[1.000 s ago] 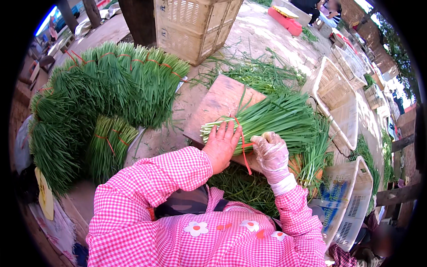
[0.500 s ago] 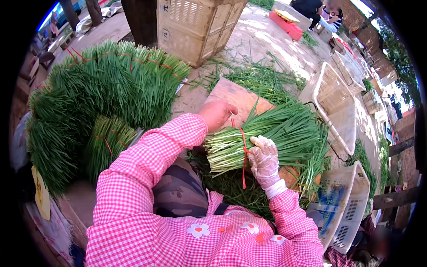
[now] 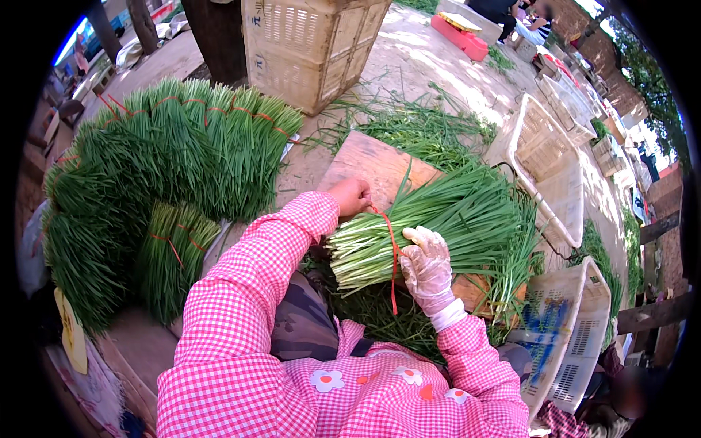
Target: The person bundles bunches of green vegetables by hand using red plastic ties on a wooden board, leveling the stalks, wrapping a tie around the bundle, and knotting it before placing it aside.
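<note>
Leftward, ground (image 3: pixel 298 174) separates left hand (image 3: pixel 352 197), pinching red tie (image 3: pixel 393 283), from tied bundles (image 3: pixel 197 157).

One camera sits up on the person's head. It looks down past the pink top (image 3: pixel 292 401) at the left hand (image 3: pixel 352 196) and right hand (image 3: pixel 428 269), quite near. It sees very wide, in a round shape

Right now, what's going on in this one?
A person in a pink checked top is handling a bundle of what look like garlic chives over a wooden board. The bare left hand appears to pinch one end of the red tie across it; the gloved right hand rests against the bundle beside the tie. More tied bundles are packed together on the left.
</note>
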A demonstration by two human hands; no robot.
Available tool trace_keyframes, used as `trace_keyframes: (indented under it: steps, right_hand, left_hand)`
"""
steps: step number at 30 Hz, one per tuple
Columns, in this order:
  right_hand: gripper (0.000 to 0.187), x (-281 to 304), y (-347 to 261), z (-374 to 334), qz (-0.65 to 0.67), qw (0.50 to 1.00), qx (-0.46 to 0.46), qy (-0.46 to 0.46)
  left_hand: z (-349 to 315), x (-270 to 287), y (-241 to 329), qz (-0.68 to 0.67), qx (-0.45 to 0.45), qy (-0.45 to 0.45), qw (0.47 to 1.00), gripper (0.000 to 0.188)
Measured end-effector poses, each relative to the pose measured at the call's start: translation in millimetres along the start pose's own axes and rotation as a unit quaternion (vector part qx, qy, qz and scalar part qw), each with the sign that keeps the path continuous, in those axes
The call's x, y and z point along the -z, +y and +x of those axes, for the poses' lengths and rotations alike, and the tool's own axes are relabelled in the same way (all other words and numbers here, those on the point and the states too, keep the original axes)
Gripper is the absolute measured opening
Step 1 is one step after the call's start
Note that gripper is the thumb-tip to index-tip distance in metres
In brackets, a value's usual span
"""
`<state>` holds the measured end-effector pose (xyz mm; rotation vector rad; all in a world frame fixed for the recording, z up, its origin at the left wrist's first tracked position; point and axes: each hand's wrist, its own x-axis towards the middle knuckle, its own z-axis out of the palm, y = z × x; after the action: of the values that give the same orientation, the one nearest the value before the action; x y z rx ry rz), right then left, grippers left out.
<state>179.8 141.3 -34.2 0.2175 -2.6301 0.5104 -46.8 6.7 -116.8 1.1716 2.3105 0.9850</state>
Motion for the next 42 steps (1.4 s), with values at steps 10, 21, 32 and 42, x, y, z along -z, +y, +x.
trace_keyframes:
  steps: [10,21,32,42]
  right_hand:
    - [0.013,7,-5,2,0.037,0.998,-0.051,-0.004]
    - [0.018,-2,1,18,0.069,0.984,-0.160,-0.041]
    - [0.029,1,-2,52,0.020,0.970,-0.193,-0.146]
    - [0.033,-7,-8,81,-0.100,0.930,-0.226,-0.272]
  left_hand:
    - [-25,29,40,-0.521,0.195,-0.158,0.816,0.016]
    - [-56,12,117,-0.047,-0.062,0.102,0.992,0.016]
    - [-41,-12,57,-0.382,0.107,0.117,0.911,0.014]
    - [-35,-15,55,-0.412,0.068,0.165,0.894,0.014]
